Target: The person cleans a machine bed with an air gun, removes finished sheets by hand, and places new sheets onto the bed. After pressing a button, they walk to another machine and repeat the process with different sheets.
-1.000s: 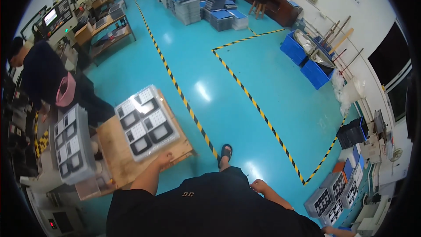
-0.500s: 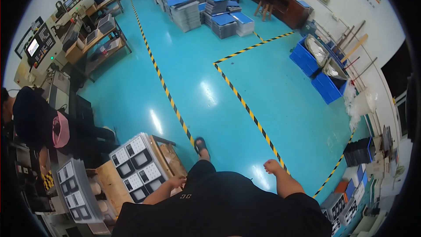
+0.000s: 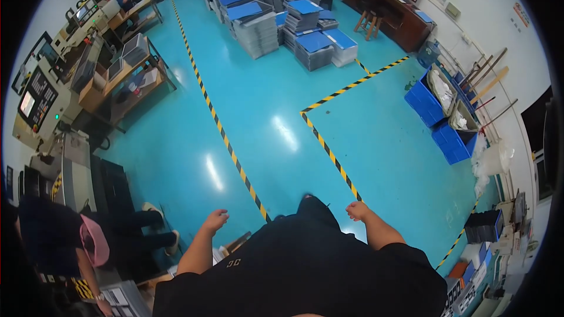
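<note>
My left hand (image 3: 217, 221) hangs over the turquoise floor (image 3: 276, 170) with its fingers loosely curled and nothing seen in it. It is nearest to the yellow-and-black floor tape (image 3: 242, 171) and stands apart from it. My right hand (image 3: 355, 211) is held in front of me on the right, its fingers curled into a loose fist, with no object showing. It is beside the end of the second striped floor line (image 3: 332, 156). Both hands are apart from each other and touch nothing that I can see.
A co-worker in dark clothes (image 3: 56, 232) bends at a machine on the left, by a stack of printed sheets (image 3: 126, 299). Stacks of trays with blue sheets (image 3: 258, 32) stand ahead. Blue bins (image 3: 453, 141) line the right wall, near a wooden desk (image 3: 405, 26).
I have moved forward: the sheet stacks on the left have slid down and mostly out of view. My left hand has come up away from them. The co-worker appears lower in the picture.
</note>
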Available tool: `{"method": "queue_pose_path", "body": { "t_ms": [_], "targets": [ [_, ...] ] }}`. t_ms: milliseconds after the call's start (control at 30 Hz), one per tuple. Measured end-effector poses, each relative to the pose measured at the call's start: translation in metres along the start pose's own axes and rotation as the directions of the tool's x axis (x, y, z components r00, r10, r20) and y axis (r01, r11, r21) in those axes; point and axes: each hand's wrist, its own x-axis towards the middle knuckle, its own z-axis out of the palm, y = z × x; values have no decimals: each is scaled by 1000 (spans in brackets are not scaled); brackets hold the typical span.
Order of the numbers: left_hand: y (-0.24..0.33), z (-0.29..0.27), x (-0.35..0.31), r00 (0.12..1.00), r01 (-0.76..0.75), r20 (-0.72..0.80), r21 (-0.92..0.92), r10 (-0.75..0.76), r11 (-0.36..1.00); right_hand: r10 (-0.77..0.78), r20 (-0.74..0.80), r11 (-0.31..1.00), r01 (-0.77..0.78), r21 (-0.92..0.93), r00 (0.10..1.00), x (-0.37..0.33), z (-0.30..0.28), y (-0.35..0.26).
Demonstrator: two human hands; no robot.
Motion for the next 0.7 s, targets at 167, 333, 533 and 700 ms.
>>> {"method": "queue_pose_path", "body": {
  "t_ms": [167, 333, 533, 700],
  "targets": [
    [88, -39, 93, 997, -61, -45, -76, 57, 995, -5, 92, 994, 15, -113, 996, 96, -42, -89],
    [78, -44, 177, 961, -104, 265, 87, 77, 991, 120, 176, 976, -83, -202, 977, 213, -111, -192],
    [113, -83, 255, 958, -90, 262, -130, 121, 987, -90, 176, 919, 150, -364, 980, 329, -190, -401],
    [205, -158, 329, 983, 123, 146, -72, -112, 990, -260, 143, 926, 289, -245, 955, 365, -180, -609]
  ]
}}
